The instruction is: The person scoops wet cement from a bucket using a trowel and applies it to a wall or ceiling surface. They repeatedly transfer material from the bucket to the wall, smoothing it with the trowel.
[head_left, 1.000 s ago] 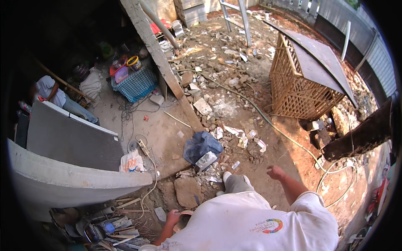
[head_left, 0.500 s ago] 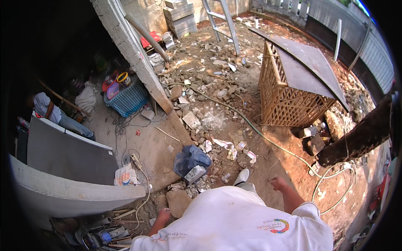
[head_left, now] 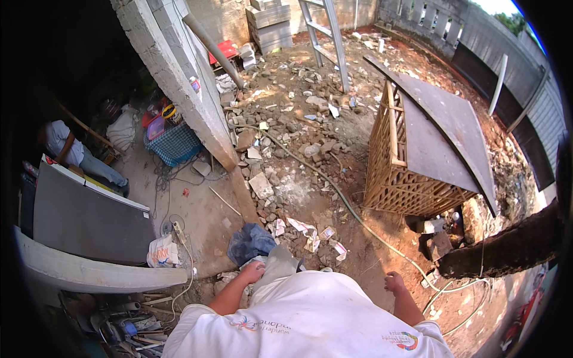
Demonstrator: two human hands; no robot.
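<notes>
My left hand (head_left: 253, 272) hangs low beside my raised grey trouser leg (head_left: 278, 264), with loosely bent fingers and nothing visible in it. Just beyond it lies a dark blue crumpled sheet or bag (head_left: 250, 242) on the rubble. On the other side, my right hand (head_left: 393, 282) hovers over bare earth, its fingers half curled and holding nothing I can see. A pale green hose (head_left: 382, 235) crosses the ground ahead of that hand. Only the tip of a white shoe (head_left: 327, 269) shows past my shirt.
Broken rubble (head_left: 286, 173) covers the ground ahead. A slatted wooden cage (head_left: 385, 173) with a sheet roof stands right of the hose, beside a dark trunk-like post (head_left: 501, 247). A concrete pillar (head_left: 179, 77) and a ladder (head_left: 334, 42) rise farther off. Another person (head_left: 68, 146) is at the left.
My view has shifted forward and right. My left leg has swung forward, and my left hand has come up beside it, near the blue sheet. My right hand stays over the earth.
</notes>
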